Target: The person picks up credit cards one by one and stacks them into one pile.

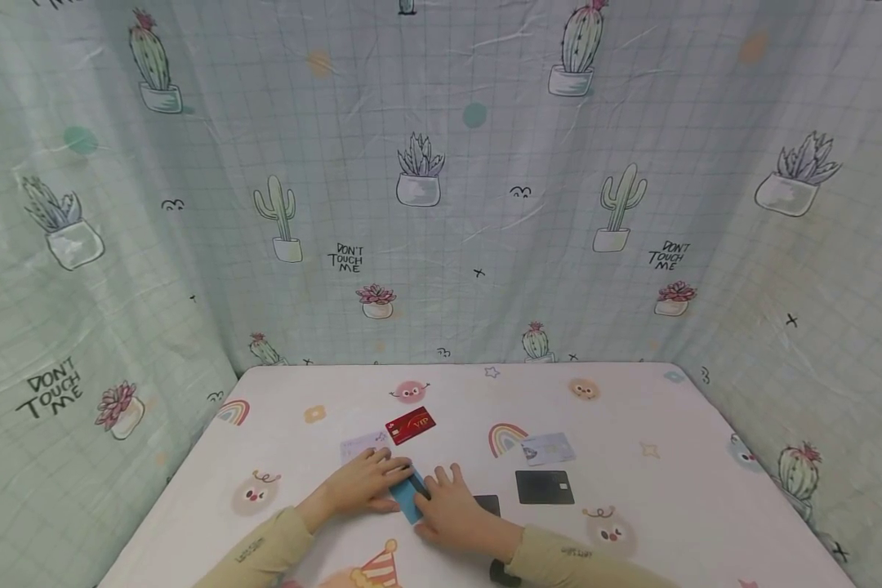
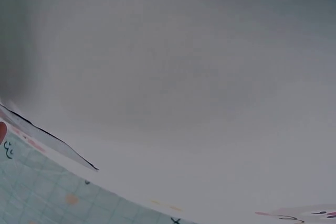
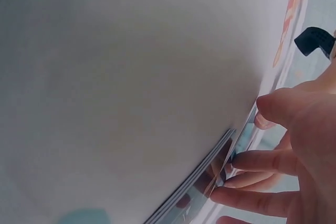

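In the head view a blue card (image 1: pixel 406 502) with a dark strip lies on the table between the two hands. My left hand (image 1: pixel 360 483) reaches in from its left, fingertips touching the card's far end and the thumb low on the table. From the right, my right hand (image 1: pixel 456 510) touches the card's near right side, with two fingers raised. The right wrist view shows that hand's straight fingers (image 3: pixel 262 203) beside glossy card edges (image 3: pixel 199 177). Partly covered by the right hand is a black card (image 1: pixel 488 504). The left wrist view is mostly blurred table.
A red VIP card (image 1: pixel 412 425) and a pale lilac card (image 1: pixel 363 446) lie beyond the left hand. Right of the hands are a silvery card (image 1: pixel 548 448) and another black card (image 1: pixel 544 487). A dark object (image 1: pixel 504 573) shows by the right sleeve. Printed curtains surround the table.
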Available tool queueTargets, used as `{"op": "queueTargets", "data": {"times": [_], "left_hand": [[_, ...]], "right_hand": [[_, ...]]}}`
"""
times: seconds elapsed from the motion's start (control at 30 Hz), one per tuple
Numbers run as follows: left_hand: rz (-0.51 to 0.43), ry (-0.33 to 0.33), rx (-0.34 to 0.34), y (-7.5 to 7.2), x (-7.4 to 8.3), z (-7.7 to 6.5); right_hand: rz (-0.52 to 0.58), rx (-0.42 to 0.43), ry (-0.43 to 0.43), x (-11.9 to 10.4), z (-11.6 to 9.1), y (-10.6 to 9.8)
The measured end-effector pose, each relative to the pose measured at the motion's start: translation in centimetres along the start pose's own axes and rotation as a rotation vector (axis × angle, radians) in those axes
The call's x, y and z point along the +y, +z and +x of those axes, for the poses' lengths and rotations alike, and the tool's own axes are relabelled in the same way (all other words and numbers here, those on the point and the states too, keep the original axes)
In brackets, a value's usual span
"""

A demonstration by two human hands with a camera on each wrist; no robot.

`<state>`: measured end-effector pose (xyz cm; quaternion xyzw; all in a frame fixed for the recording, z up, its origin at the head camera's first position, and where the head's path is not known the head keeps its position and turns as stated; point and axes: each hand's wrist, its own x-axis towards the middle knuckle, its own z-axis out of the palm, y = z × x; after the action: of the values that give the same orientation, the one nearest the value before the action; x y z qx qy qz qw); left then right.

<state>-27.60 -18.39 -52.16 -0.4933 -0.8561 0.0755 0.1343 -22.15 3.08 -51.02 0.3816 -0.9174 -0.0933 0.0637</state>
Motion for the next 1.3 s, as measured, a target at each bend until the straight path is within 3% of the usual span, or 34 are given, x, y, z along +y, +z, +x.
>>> {"op": "queueTargets", "data": {"times": [0.33,0.8,1.13,1.3], "left_hand": [[-0.069,-0.031,-0.01,-0.1,0.3,-0.1],[0.025,0.013,0.065,-0.1,0.6,-0.7],[-0.008,-0.017,0.023,-0.7,1.1,-1.8],[0.001,-0.009,0.038,-1.0,1.3,-2.1]], "right_hand": [[0.009,0.004,-0.002,0.0,0.1,0.1],[-0.023,0.003,0.009,0.0,0.1,0.2],[-0.023,0.007,0.008,0.1,0.2,0.7],[-0.02,0.005,0.004,0.3,0.1,0.6]]}}
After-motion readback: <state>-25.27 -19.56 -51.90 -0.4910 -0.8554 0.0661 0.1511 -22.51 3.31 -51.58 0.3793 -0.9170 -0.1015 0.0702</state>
